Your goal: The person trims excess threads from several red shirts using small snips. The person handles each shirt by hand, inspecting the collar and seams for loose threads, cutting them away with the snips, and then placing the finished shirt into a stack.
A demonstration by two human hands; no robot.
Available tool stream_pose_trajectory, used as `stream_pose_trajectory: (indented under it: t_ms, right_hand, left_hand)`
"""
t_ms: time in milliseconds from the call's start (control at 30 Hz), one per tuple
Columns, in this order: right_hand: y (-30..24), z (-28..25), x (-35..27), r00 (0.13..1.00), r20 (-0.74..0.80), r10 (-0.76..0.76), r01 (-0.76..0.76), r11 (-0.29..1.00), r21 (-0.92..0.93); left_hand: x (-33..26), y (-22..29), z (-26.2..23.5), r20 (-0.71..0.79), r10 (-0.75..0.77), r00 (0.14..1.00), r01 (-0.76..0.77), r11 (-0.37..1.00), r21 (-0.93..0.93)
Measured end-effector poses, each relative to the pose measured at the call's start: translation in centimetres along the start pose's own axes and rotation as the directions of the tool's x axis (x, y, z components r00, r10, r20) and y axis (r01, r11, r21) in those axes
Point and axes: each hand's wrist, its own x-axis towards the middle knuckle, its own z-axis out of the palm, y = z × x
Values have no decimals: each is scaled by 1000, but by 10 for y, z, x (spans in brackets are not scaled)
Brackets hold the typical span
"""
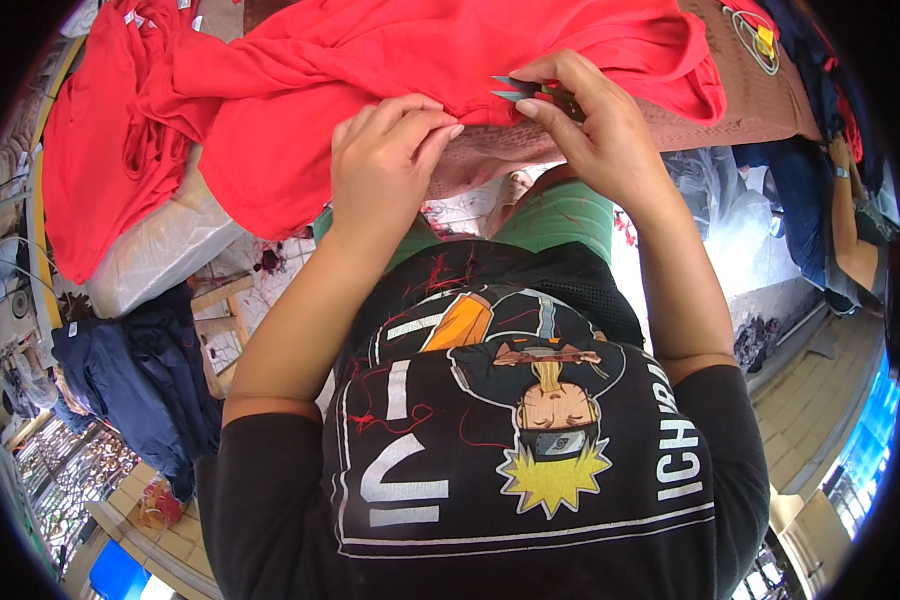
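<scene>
A large red garment lies spread over the table, and its near edge comes up to my hands. The fingers of my left hand are closed in a pinch on that edge. Held in my right hand is a pair of thread snips, blades pointing left and slightly apart, just over the red fabric. A short gap separates the blades from my left fingertips. My palms and part of the snips' handle are hidden.
Brown patterned cloth covers the table, with a pale looped cord at far right. More red fabric drapes left over a plastic-wrapped bundle. Navy clothing hangs by a wooden frame. Another person's arm shows at right.
</scene>
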Motion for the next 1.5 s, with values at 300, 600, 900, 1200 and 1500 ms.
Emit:
stream_pose_trajectory:
  t_ms: [300, 600, 900, 1200, 1500]
  right_hand:
    - [-5, 5, 1, 990, 6, -143, 143, 990, 11]
    - [-12, 11, -3, 981, 103, -162, 173, 979, -107]
    - [-12, 22, 0, 985, 63, -163, 167, 983, -72]
    - [-10, 13, 0, 992, 14, -127, 127, 992, -26]
    - [-16, 10, -4, 926, 113, -360, 377, 875, -303]
  left_hand:
    - [-7, 15, -28, 296, -267, 917, 341, 910, -237]
    - [-6, 22, -33, 345, -238, 908, 327, 917, -229]
    - [-7, 20, -31, 334, -178, 926, 249, 951, -184]
    - [-12, 21, -31, 310, -117, 943, 182, 965, -190]
    - [-12, 25, -33, 316, -119, 941, 205, 945, -255]
